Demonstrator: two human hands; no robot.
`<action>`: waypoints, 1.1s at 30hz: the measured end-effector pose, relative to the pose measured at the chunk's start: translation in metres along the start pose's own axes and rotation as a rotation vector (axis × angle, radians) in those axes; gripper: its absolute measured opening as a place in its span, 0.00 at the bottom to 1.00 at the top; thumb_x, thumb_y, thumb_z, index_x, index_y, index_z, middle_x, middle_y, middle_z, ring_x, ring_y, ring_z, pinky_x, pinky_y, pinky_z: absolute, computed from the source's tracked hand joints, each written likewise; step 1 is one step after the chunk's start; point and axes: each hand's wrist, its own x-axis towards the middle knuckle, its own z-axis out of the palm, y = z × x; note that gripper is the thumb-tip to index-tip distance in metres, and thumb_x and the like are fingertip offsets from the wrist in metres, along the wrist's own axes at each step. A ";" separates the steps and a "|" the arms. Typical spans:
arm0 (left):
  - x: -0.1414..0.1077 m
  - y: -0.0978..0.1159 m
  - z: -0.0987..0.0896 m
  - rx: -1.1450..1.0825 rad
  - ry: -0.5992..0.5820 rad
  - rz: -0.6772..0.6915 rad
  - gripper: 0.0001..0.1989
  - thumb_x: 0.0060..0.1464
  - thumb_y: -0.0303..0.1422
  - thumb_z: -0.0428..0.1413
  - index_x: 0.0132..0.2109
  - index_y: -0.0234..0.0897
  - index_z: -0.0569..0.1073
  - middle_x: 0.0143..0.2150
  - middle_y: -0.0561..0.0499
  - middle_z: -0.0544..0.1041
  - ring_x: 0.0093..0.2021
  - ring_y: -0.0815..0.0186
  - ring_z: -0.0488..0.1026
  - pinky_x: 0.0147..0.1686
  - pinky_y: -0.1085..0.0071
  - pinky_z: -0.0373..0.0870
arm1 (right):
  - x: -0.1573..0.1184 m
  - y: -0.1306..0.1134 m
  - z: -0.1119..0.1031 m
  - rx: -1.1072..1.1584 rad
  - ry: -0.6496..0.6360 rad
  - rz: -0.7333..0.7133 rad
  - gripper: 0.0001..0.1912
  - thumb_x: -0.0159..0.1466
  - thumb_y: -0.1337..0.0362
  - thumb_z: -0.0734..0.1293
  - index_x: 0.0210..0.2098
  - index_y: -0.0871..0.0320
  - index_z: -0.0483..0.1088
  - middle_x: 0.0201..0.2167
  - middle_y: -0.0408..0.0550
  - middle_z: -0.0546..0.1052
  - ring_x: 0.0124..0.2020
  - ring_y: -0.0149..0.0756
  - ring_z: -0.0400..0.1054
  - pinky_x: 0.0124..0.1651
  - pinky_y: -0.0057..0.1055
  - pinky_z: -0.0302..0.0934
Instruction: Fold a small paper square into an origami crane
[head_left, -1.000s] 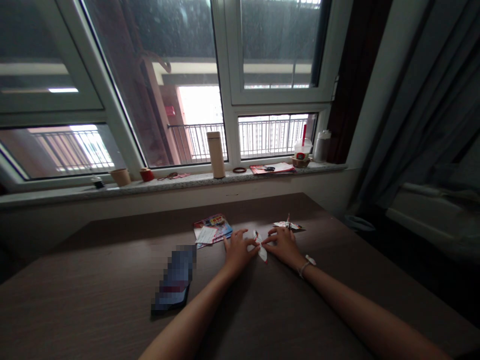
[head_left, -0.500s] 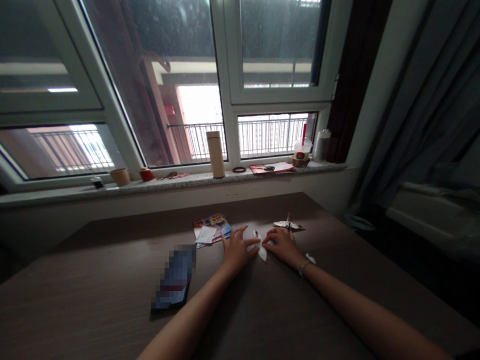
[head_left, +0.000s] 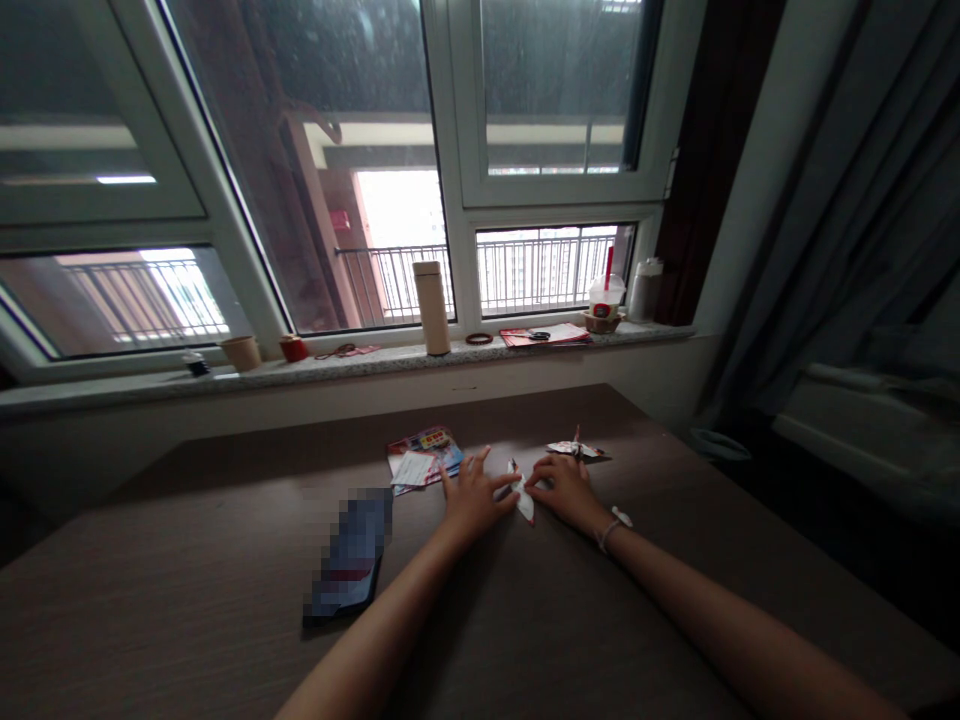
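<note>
A small white paper crane with red markings [head_left: 524, 505] is on the table between my hands. My left hand [head_left: 474, 498] has its thumb and index finger closed at the crane's left side, with the other fingers spread. From the right, my right hand [head_left: 568, 490] pinches the crane, its fingertips close to the middle. Just beyond the right hand stands a second folded paper crane [head_left: 582, 449], with wings out to both sides. A little white piece [head_left: 622, 516], too small to make out, lies by the right wrist.
Left of my hands are colourful paper packets [head_left: 442, 440] with a white slip [head_left: 412, 469] and a dark, blurred-out phone [head_left: 349, 560]. On the windowsill stand a beige bottle [head_left: 431, 308], a drink cup with a red straw [head_left: 605, 298], scissors [head_left: 538, 336] and a paper cup [head_left: 240, 353].
Almost nothing differs. The left hand's fingers and the paper crane have shifted very slightly; both hands stay at the crane.
</note>
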 end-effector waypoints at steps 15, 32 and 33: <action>-0.003 -0.002 0.004 -0.022 0.053 0.063 0.16 0.57 0.46 0.56 0.53 0.61 0.75 0.69 0.50 0.58 0.67 0.47 0.53 0.63 0.32 0.35 | -0.005 0.000 0.002 0.001 0.022 -0.031 0.09 0.59 0.53 0.69 0.35 0.47 0.78 0.47 0.45 0.73 0.56 0.47 0.60 0.61 0.50 0.43; -0.005 -0.003 -0.003 0.082 0.077 0.055 0.13 0.58 0.52 0.51 0.49 0.69 0.75 0.69 0.55 0.59 0.68 0.48 0.52 0.61 0.28 0.31 | -0.004 0.004 0.000 -0.012 -0.035 -0.053 0.08 0.60 0.54 0.70 0.37 0.44 0.80 0.50 0.45 0.73 0.56 0.45 0.61 0.61 0.45 0.46; -0.005 -0.004 -0.003 0.090 0.076 0.054 0.14 0.58 0.53 0.50 0.49 0.70 0.75 0.69 0.55 0.59 0.68 0.47 0.52 0.61 0.28 0.31 | -0.004 0.004 0.000 -0.012 -0.037 -0.053 0.07 0.60 0.54 0.70 0.37 0.45 0.80 0.50 0.44 0.73 0.56 0.45 0.61 0.61 0.45 0.46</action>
